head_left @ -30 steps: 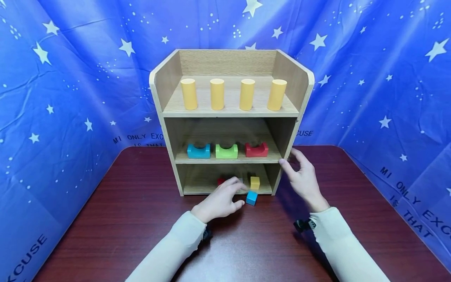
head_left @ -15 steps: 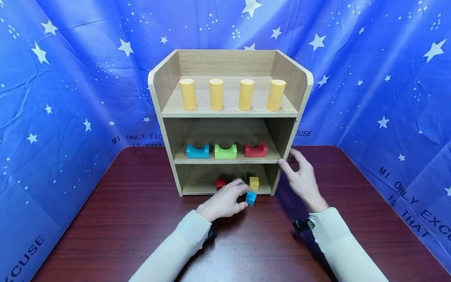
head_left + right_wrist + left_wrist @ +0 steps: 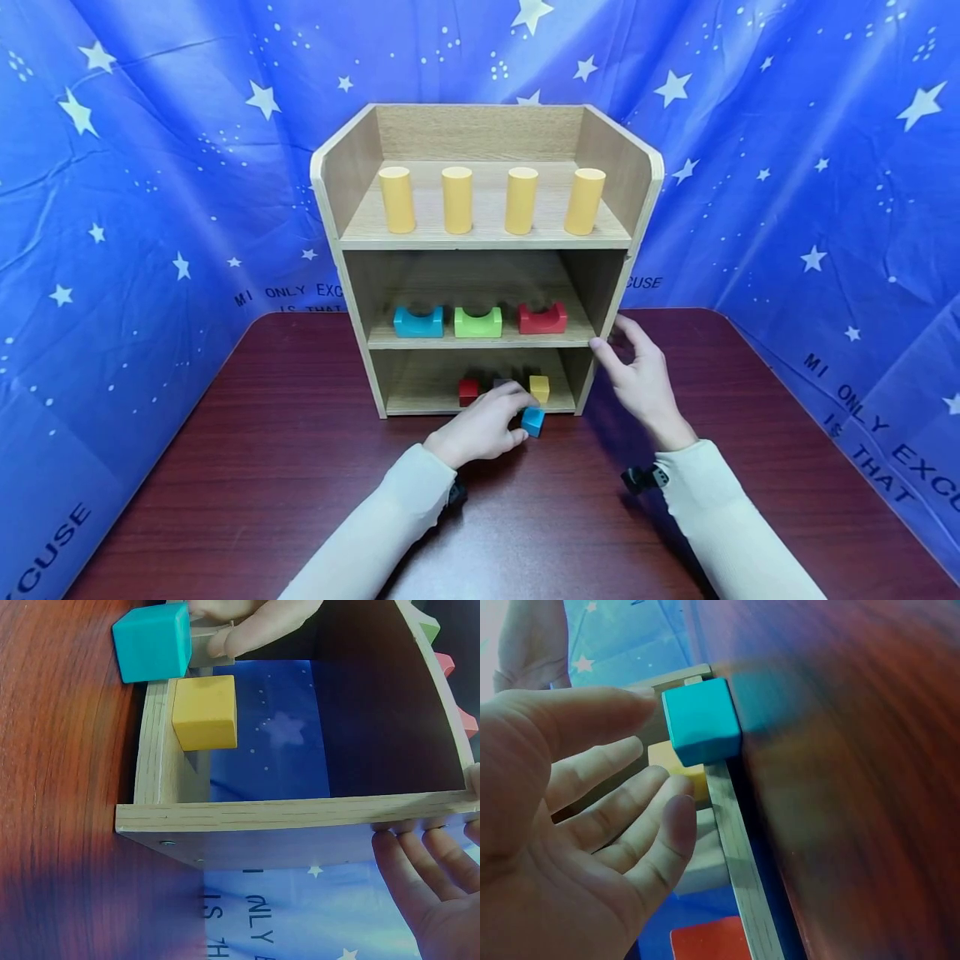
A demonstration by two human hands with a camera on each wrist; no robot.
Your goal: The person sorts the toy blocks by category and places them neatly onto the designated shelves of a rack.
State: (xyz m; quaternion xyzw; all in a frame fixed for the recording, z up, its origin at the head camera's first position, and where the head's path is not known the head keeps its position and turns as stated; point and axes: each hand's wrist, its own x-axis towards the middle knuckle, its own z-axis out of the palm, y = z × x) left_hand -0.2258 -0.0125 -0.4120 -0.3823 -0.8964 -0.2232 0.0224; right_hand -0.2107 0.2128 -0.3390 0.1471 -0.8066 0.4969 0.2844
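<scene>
A blue cube (image 3: pixel 533 422) sits at the front lip of the bottom shelf, at the table. My left hand (image 3: pixel 483 427) reaches in from its left, a fingertip right at the cube in the left wrist view and the other fingers loosely spread. Behind the cube, a yellow cube (image 3: pixel 539 389) stands on the bottom shelf. A pale cube (image 3: pixel 705 855) is mostly hidden by my left hand in the head view, and a red cube (image 3: pixel 468 392) is farther left. My right hand (image 3: pixel 643 383) rests against the wooden shelf unit's (image 3: pixel 341 275) right side, thumb at the front edge, fingers on the outer face.
Several yellow cylinders (image 3: pixel 457 200) stand upright in a row on the top shelf. On the middle shelf are blue (image 3: pixel 418 322), green (image 3: pixel 477 323) and red (image 3: pixel 542 319) arch blocks. A starry blue cloth (image 3: pixel 150 208) hangs around the dark wooden table (image 3: pixel 247 467).
My left hand has moved right until its fingers reach the blue cube, uncovering more of the red cube. My right hand has stayed at the shelf unit's side.
</scene>
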